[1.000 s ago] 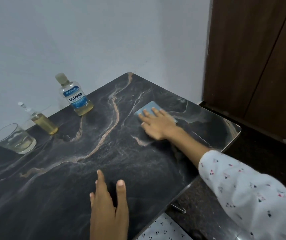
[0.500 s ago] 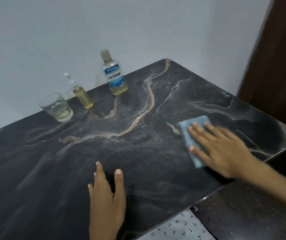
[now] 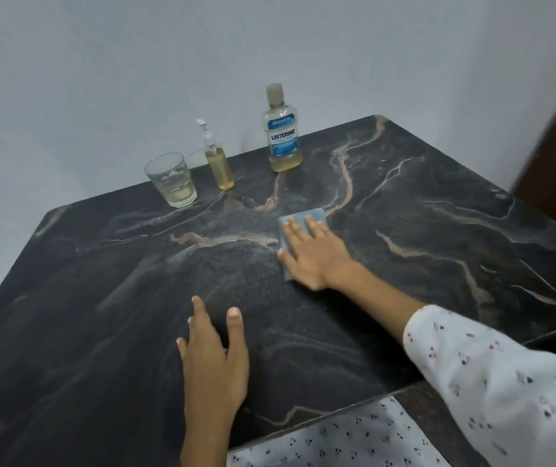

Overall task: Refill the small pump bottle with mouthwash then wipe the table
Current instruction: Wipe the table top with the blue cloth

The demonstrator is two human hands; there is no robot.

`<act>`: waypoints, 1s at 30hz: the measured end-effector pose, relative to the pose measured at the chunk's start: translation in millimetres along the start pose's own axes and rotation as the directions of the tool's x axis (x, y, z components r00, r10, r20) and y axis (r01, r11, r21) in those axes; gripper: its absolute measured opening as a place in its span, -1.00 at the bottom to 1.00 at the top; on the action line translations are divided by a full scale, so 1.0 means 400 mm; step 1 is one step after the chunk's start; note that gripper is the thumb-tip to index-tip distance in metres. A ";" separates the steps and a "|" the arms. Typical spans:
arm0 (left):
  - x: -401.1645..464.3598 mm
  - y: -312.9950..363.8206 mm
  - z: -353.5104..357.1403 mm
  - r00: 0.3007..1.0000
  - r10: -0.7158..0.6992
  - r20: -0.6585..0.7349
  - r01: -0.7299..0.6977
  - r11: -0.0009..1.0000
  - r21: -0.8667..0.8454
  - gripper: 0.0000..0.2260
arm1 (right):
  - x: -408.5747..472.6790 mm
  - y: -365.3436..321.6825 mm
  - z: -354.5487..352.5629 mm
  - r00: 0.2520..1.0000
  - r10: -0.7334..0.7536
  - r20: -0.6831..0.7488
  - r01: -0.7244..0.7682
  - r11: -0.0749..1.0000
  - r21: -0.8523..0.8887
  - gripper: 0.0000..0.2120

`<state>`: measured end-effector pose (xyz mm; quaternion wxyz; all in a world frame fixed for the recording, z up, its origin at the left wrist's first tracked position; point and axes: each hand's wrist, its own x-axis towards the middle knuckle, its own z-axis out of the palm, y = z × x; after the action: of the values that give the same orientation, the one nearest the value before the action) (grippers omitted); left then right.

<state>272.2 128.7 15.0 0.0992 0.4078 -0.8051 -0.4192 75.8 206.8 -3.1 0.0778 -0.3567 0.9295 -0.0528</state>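
right hand point(image 3: 315, 256) is flat on a folded blue cloth point(image 3: 300, 221), fingers straight and pressing it down on the dark marbled tabletop point(image 3: 438, 237), roughly mid-tabletop and a bit toward the far edge. most of the cloth is under the palm, just the far end and a sliver by the thumb stick out. left hand point(image 3: 214, 358) lies flat on the tabletop near the near edge, fingers loose and slightly spread, not holding anything

along the far edge by the wall: the small pump bottle point(image 3: 217, 160), upright, filled with yellowish liquid, pump head on. just left of it is a clear glass point(image 3: 171, 180) with a little pale liquid at the bottom, close but can't tell if they touch. the listerine mouthwash bottle point(image 3: 282, 131) stands further right along the same edge, cap on, only a low band of yellow liquid left under the blue label. all three are well apart from the cloth

white patterned sleeve point(image 3: 492, 375) covers the right forearm
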 end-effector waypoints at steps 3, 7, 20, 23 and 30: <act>0.000 -0.009 -0.013 1.000 -0.007 -0.018 0.006 1.000 -0.008 -0.37 | -0.094 -0.077 0.027 0.976 -0.213 -0.042 0.213 0.977 0.015 -0.43; -0.001 -0.019 -0.021 1.000 -0.008 -0.029 0.008 1.000 -0.009 -0.37 | -0.236 -0.051 0.033 0.938 -0.342 -0.053 0.343 0.939 0.012 -0.46; 0.018 -0.060 -0.048 0.996 -0.032 -0.088 0.026 0.998 -0.062 -0.38 | -0.284 0.125 0.006 0.999 -0.008 -0.041 0.001 0.986 -0.164 -0.33; 0.022 -0.065 -0.051 0.996 -0.022 -0.085 0.017 0.998 -0.064 -0.39 | -0.162 0.070 0.003 0.997 0.072 -0.017 -0.074 0.989 -0.128 -0.41; 0.030 -0.077 -0.060 0.992 -0.031 -0.121 0.022 0.997 -0.080 -0.41 | -0.030 -0.165 0.032 0.999 -0.033 0.007 0.033 0.998 -0.055 -0.43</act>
<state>294.2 95.8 4.6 0.1588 0.4392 -0.7749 -0.4260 130.0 165.6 -4.3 0.0699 -0.3742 0.9243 -0.0274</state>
